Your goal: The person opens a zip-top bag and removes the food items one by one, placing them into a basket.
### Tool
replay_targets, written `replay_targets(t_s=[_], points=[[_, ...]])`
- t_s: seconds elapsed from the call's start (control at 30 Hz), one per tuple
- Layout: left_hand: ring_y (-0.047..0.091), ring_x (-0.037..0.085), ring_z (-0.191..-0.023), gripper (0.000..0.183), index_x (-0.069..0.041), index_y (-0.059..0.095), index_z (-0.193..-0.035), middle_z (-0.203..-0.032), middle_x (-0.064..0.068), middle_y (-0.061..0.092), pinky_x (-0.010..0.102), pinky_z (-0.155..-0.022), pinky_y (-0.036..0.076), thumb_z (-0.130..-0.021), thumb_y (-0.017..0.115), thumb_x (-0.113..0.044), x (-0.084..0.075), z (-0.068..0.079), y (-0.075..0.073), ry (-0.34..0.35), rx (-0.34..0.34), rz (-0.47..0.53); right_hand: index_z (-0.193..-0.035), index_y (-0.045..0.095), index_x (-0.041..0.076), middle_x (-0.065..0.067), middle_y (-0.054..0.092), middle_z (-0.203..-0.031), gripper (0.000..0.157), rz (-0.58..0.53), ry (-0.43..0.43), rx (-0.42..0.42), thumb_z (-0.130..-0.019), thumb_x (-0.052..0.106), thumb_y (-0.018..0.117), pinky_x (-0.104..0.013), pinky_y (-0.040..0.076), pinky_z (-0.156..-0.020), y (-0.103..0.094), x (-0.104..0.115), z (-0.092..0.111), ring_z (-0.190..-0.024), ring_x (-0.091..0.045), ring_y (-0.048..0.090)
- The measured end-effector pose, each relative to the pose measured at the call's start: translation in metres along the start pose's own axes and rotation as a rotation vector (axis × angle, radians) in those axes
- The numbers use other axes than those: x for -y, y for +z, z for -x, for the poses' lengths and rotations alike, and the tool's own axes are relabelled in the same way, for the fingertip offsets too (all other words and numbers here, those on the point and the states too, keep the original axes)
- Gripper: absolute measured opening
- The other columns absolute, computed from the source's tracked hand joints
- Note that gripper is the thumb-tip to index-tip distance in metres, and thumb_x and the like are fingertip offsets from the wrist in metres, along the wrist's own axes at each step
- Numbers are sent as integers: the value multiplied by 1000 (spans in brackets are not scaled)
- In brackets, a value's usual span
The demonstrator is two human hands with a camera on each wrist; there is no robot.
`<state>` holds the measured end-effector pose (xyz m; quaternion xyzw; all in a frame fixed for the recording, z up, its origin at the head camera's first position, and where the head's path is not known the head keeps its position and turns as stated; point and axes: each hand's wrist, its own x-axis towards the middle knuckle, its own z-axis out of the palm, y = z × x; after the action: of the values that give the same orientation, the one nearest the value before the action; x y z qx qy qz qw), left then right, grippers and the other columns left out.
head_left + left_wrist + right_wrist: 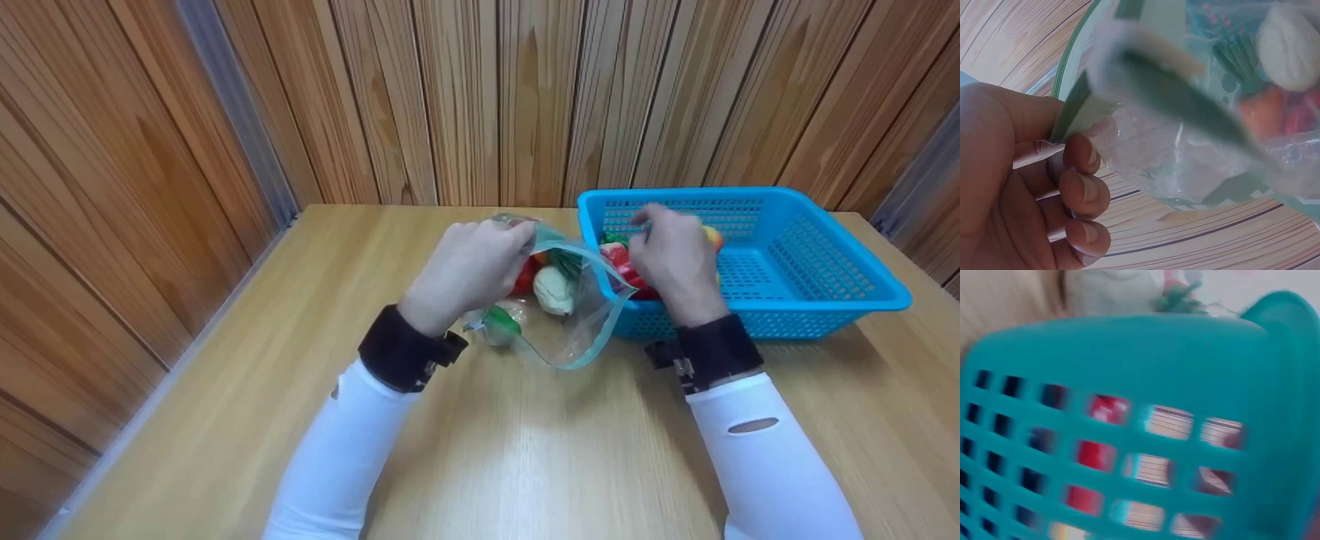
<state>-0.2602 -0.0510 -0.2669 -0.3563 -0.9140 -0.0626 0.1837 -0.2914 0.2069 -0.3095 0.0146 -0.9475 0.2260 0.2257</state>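
My left hand (480,262) pinches the rim of a clear zip bag (589,352) between thumb and forefinger; the other fingers curl loosely below. The bag's mouth gapes toward the basket. Inside the bag show a pale rounded vegetable (555,291), an orange carrot (1262,109) with a green top and a red piece (1304,112). A green piece (501,320) lies at its near left. My right hand (675,259) is over the left end of the blue basket (825,306), close above red produce (616,256); its fingertips are mostly hidden, so I cannot tell whether it holds anything.
The basket stands on the right of the wooden table (465,450), its left wall right beside the bag. A yellow-orange piece (712,238) shows in the basket behind the right hand. Wood-plank walls (517,105) rise behind and on the left.
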Motion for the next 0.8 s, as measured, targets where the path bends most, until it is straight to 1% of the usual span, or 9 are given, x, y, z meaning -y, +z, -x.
replay_targets(t_s=[0.03, 0.1, 0.17, 0.2, 0.27, 0.37, 0.5, 0.7, 0.8], points=[[56, 20, -66, 19, -10, 64, -115, -83, 4, 63, 29, -58, 50, -100, 53, -14, 0, 0, 0, 2, -2, 1, -113, 69, 0, -21, 69, -86, 27, -43, -32, -108, -90, 10, 58, -35, 44, -57, -3, 4, 2, -64, -32, 57], [57, 20, -66, 19, -10, 64, -116, -83, 5, 63, 29, -58, 51, -100, 53, -14, 0, 0, 0, 9, -7, 1, -99, 70, -1, -18, 68, -76, 19, -122, -161, -287, -89, 7, 58, -31, 41, -57, -9, 13, 6, -59, -29, 57], [57, 20, -66, 19, -10, 63, -116, -82, 5, 63, 30, -58, 51, -100, 53, -14, 0, 0, 1, 14, -17, -2, -87, 70, -2, -15, 67, -70, 13, -191, -343, -365, -86, 3, 57, -27, 39, -56, -16, 25, 11, -56, -26, 55], [57, 19, -66, 19, -10, 63, -115, -82, 5, 63, 30, -58, 52, -99, 54, -14, 0, 0, 1, 16, -22, -4, -83, 68, -1, -14, 66, -69, 12, -215, -442, -362, -84, 1, 57, -26, 39, -55, -19, 31, 13, -55, -24, 54], [57, 19, -65, 18, -10, 63, -114, -81, 5, 63, 32, -58, 52, -99, 54, -13, 0, 1, 1, 17, -33, -11, -78, 67, 1, -10, 63, -66, 12, -254, -619, -294, -82, -2, 56, -24, 39, -52, -23, 43, 20, -53, -18, 50], [55, 18, -64, 16, -10, 63, -111, -80, 4, 61, 32, -57, 52, -98, 54, -13, 1, 2, 2, 19, -40, -20, -76, 67, 5, -4, 60, -65, 13, -280, -776, -125, -80, -4, 58, -22, 39, -51, -26, 57, 29, -54, -10, 46], [50, 17, -61, 13, -10, 62, -106, -76, 3, 56, 32, -54, 49, -98, 53, -13, 1, 3, 3, 17, -36, -21, -77, 69, 6, -2, 61, -65, 14, -264, -787, 64, -79, -5, 60, -22, 41, -51, -21, 68, 37, -54, -8, 46], [53, 18, -62, 16, -9, 63, -110, -79, 5, 61, 33, -57, 53, -98, 53, -11, 1, 3, 1, 15, -44, -18, -95, 75, 8, -2, 70, -83, 15, -104, -609, 375, -86, 4, 64, -25, 48, -57, -12, 81, 43, -61, -14, 54], [54, 19, -62, 16, -9, 63, -111, -79, 5, 61, 32, -56, 52, -99, 52, -12, 1, 2, 1, 17, -32, -13, -105, 74, 11, -3, 71, -94, 18, -61, -534, 513, -89, 9, 67, -28, 52, -68, -7, 83, 43, -73, -18, 58]])
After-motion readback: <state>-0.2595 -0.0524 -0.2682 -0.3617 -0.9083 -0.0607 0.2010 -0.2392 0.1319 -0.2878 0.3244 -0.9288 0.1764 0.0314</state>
